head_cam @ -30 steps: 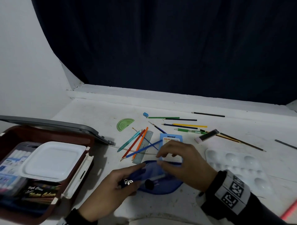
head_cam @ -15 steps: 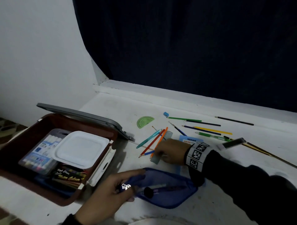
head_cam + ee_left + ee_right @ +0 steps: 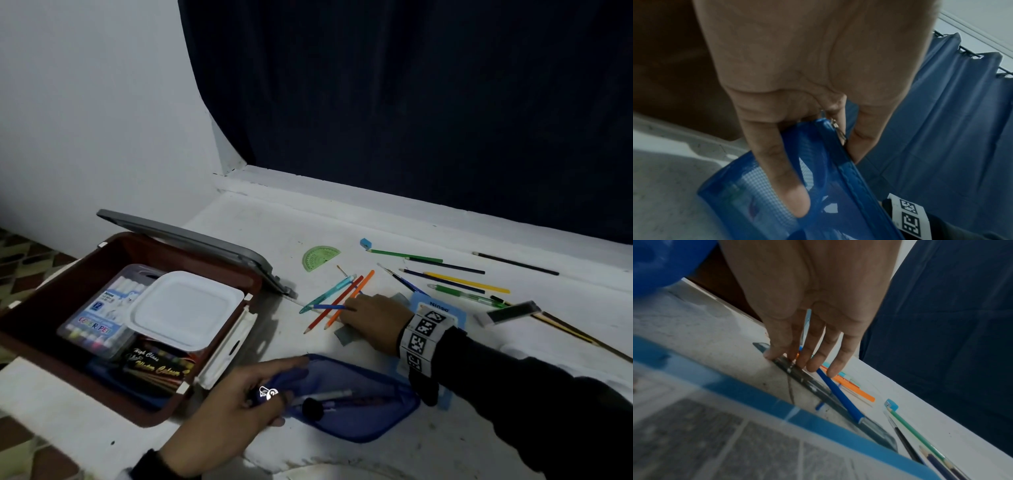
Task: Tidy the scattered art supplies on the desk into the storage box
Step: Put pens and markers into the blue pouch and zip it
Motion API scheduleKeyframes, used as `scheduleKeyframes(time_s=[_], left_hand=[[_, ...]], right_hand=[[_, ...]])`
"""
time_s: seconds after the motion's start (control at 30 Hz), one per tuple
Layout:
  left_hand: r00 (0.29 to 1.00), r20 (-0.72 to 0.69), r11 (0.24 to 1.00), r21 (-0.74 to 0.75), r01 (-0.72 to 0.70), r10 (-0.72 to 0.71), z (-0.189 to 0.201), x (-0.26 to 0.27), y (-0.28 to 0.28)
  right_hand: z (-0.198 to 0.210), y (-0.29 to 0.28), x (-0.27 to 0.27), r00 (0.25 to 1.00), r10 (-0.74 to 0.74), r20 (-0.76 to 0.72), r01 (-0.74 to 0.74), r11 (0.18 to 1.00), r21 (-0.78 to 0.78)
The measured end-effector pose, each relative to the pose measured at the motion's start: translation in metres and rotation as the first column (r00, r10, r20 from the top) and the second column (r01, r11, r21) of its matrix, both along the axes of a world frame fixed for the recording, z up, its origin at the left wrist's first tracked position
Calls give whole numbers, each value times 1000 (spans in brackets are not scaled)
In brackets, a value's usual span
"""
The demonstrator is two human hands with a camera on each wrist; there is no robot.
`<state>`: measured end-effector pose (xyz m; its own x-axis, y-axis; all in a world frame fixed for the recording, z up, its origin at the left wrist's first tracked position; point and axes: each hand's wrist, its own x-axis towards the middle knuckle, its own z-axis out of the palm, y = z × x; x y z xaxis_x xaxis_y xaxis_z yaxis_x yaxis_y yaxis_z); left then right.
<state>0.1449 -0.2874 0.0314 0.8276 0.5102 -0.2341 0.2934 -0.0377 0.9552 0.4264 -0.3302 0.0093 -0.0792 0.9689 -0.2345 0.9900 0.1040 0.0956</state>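
White tabletop (image 3: pixel 239 240): your left hand (image 3: pixel 236 407) pinches the pouch (image 3: pixel 359 421) open beside the storage box (image 3: pixel 68 274). Right hand's (image 3: pixel 373 318) straight fingers (image 3: pixel 813 360) press the blue pencil (image 3: pixel 840 395); curl under it, lift cleanly.

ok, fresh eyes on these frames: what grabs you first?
Probably the open storage box at left, already holding a white tray and a marker set. Next, the left hand gripping the blue mesh pouch at the near edge. Behind it, the right hand has its fingers on the ruler and loose coloured pencils.
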Motion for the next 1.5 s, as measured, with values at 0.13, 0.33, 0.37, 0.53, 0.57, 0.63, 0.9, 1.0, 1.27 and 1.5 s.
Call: scheduleKeyframes(time_s=[0.13,0.33,0.37,0.53,0.57,0.63,0.9,1.0,1.27,1.5], left_hand=[[1000,9,1000,9,-5,5,1,3,-2],[1000,24,1000,6,-5,5,5,15,-2],[1000,25,1000,4,1,-1,5,18,-2],[996,85,998,-54,-34,39,11,34,0],[994,96,996,-79,-48,56,12,37,1],[991,100,987,-141,-77,91,16,43,1],[986,24,973,-163,-160,167,11,50,1],[988,28,988,17,-153,153,6,47,0],[982,20,982,-9,-186,187,2,41,3],[976,97,976,84,-202,194,4,30,5]], right_hand=[[7,-8,10,999,-10,-50,11,1000,24],[60,-28,20,856,-106,-506,280,918,281],[71,-32,18,828,-82,-554,308,893,328],[122,-58,-13,705,123,-699,325,819,472],[129,-64,-22,670,162,-724,322,816,480],[137,-75,-37,606,202,-769,309,831,462],[71,-77,-46,898,84,-431,37,964,264],[62,-70,-42,897,-24,-442,85,989,118],[85,-45,-30,952,-15,-307,122,934,334],[78,-13,1,1000,14,-19,-8,956,294]])
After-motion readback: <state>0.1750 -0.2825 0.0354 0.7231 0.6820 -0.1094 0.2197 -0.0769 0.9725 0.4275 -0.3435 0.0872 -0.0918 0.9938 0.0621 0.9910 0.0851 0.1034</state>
